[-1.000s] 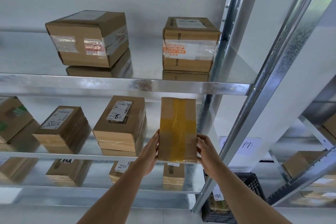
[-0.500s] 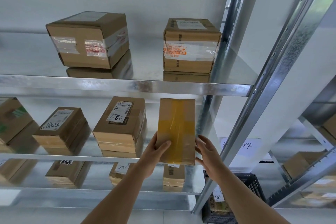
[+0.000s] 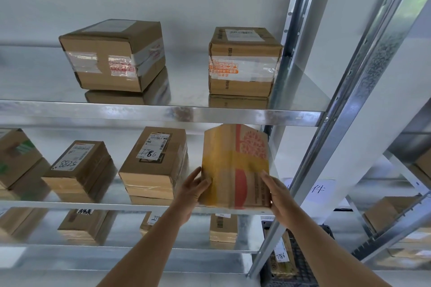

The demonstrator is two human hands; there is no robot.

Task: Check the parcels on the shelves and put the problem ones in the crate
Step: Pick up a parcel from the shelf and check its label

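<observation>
Standing upright in front of the middle galvanised shelf (image 3: 161, 206), a flat cardboard parcel (image 3: 235, 165) wrapped in glossy yellowish tape, with a red printed pattern, is gripped between both hands: the left hand (image 3: 190, 190) at its lower left edge, the right hand (image 3: 278, 196) at its lower right corner.
</observation>
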